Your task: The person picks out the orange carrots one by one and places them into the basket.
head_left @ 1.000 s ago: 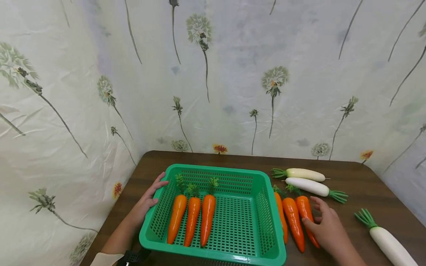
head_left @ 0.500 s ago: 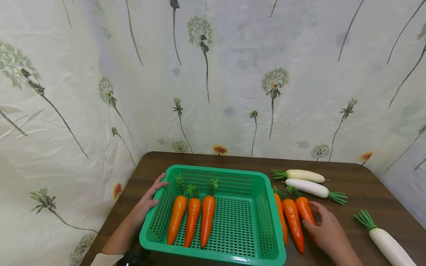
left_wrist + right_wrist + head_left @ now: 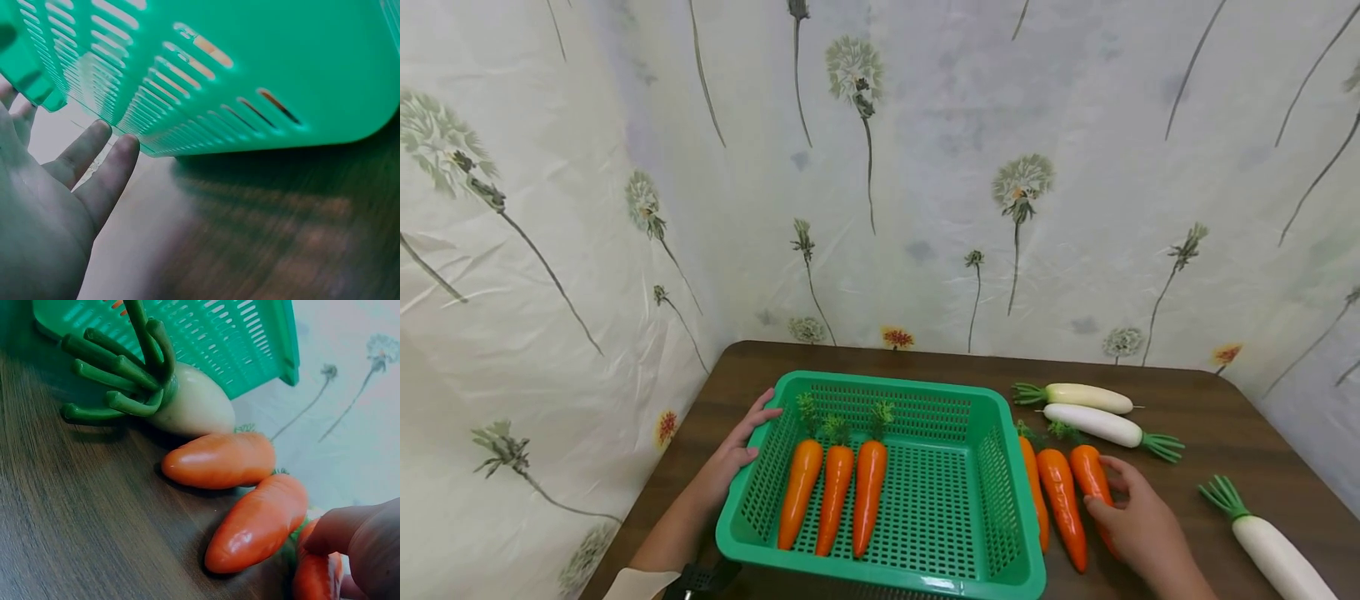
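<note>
My right hand [image 3: 1142,525] has its thumb and fingers on either side of a carrot [image 3: 1090,472], the rightmost of three lying beside the basket. In the right wrist view the thumb presses on this carrot [image 3: 317,575], cut off by the frame's edge. The other two carrots, a middle one [image 3: 1062,507] and one by the wall [image 3: 1035,500], lie just left of it. A green plastic basket [image 3: 895,381] holds three more carrots [image 3: 834,500] side by side in its left half. My left hand [image 3: 726,467] rests at its left rim, fingers extended along the outer wall [image 3: 300,81].
Two white radishes [image 3: 1093,422] lie behind the loose carrots, another radish [image 3: 1281,550] at the far right. The right wrist view also shows a leafy radish [image 3: 197,403] near the basket wall. A flower-patterned sheet [image 3: 925,208] hangs behind the wooden table [image 3: 940,354].
My right hand has closed in on the rightmost carrot, its fingers now against it. The left hand and basket have stayed in place.
</note>
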`<state>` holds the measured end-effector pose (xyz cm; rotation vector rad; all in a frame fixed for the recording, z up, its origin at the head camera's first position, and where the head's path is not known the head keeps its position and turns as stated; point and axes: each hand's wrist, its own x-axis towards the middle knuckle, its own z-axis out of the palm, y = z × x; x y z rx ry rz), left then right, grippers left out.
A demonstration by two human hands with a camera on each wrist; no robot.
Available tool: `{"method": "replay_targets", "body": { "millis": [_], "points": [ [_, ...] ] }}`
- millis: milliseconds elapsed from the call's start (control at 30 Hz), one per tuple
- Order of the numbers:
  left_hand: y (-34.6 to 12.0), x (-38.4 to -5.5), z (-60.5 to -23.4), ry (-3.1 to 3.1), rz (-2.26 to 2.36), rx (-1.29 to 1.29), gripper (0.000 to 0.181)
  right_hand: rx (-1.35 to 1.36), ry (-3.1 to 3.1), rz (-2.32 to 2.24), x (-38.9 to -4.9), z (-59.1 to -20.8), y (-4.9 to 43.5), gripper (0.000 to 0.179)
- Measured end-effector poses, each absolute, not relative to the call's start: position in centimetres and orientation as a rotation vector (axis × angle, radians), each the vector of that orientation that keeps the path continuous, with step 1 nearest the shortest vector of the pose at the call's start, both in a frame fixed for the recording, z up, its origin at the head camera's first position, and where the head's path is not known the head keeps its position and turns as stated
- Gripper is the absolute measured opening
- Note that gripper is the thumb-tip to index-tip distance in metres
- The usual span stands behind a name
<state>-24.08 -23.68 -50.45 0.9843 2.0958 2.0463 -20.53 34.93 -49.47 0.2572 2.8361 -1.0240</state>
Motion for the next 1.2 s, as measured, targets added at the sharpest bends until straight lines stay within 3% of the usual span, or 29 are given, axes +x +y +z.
{"method": "replay_targets", "body": {
  "millis": [300, 733, 1200],
  "points": [
    [-23.6, -24.0, -50.3, 2.142, 2.028, 0.946, 0.054, 0.295, 2.827, -1.091, -20.5, -49.3, 34.7, 0.087],
    [-23.7, -24.0, -50.2, 2.145, 2.016, 0.947, 0.055, 0.377, 2.767, -1.141, -20.4, -49.2, 34.6, 0.105],
    [-23.7, -24.0, -50.2, 2.138, 2.026, 0.953, 0.056, 0.412, 2.787, -1.291, -19.5, -48.1, 33.0, 0.102]
  ]
}}
